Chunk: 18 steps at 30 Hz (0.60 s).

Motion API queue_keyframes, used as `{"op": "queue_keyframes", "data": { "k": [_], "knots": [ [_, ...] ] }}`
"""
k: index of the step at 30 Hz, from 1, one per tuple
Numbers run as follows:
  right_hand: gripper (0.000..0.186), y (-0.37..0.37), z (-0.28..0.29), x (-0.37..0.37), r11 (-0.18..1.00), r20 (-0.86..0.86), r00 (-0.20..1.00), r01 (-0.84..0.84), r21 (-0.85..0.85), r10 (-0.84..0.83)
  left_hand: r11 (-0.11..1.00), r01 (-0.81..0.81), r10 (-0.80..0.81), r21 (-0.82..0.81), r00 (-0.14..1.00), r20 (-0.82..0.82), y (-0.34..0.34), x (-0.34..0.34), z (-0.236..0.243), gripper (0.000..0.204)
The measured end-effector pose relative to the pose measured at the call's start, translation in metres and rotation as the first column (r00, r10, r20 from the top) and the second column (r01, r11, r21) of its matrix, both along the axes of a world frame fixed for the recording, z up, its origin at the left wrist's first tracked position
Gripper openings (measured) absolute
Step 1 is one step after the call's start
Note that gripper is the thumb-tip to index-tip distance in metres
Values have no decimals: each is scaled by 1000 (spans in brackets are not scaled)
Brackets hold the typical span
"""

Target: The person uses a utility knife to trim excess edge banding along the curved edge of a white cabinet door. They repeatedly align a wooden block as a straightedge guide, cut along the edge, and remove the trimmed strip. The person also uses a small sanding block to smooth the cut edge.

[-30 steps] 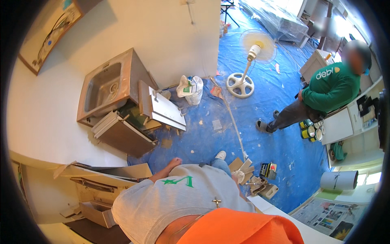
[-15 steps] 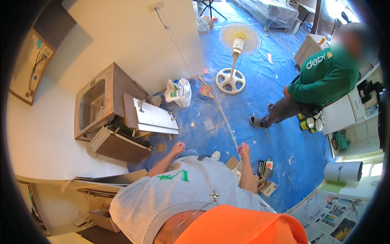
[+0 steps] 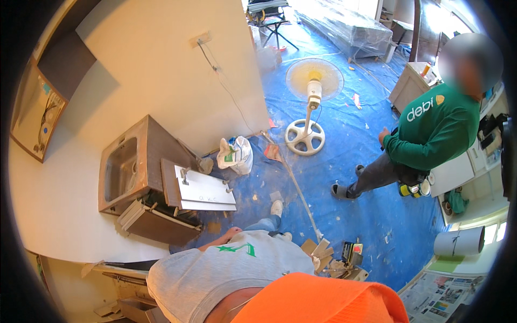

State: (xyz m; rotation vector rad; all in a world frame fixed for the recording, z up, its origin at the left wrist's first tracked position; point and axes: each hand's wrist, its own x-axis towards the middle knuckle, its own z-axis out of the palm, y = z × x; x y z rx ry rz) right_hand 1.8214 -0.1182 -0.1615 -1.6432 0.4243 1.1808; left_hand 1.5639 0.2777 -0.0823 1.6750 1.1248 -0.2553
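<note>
One blue floor sheet (image 3: 366,226) covers most of the floor in view; a co-worker in a green top (image 3: 439,124) stands on it at right, well apart from the wearer's hands. Next in size: brown sink unit (image 3: 167,142), against the wall at left, basin turned toward the left of the view. Pedestal fan (image 3: 306,137) upright, farther out. Brown cabinet box (image 3: 161,229) lies just below the sink unit, tilted, its right end near the left hand (image 3: 232,231). White panel (image 3: 202,187) rests at a slant over a brown board (image 3: 170,185), in front of the sink unit; long axis runs roughly left to right across the view. Key relation: panel lies ahead of the left hand and to its left, with a gap between, no contact. Left hand is the only one seen, hence judged the nearer; right hand is out of view, grip not known. Left-hand grip: no object visible in it, finger closure cannot be told at this angle. White bag (image 3: 235,155) stands just beyond the panel. Smallest noted: metal fitting (image 3: 184,174) at the panel's upper left corner.
</note>
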Motion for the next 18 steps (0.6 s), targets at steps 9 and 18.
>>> {"op": "queue_keyframes", "data": {
  "k": [9, 18],
  "knots": [
    [37, 212, 231, 205, 945, 684, 710, -86, 317, -165, 952, -205, 230, -227, 969, 93, 113, 152, 41, 29],
    [44, 260, 702, 270, 519, 187, -487, -830, 206, -853, 980, -121, 128, -158, 991, 35, 223, 191, 70, 30]
  ]
}}
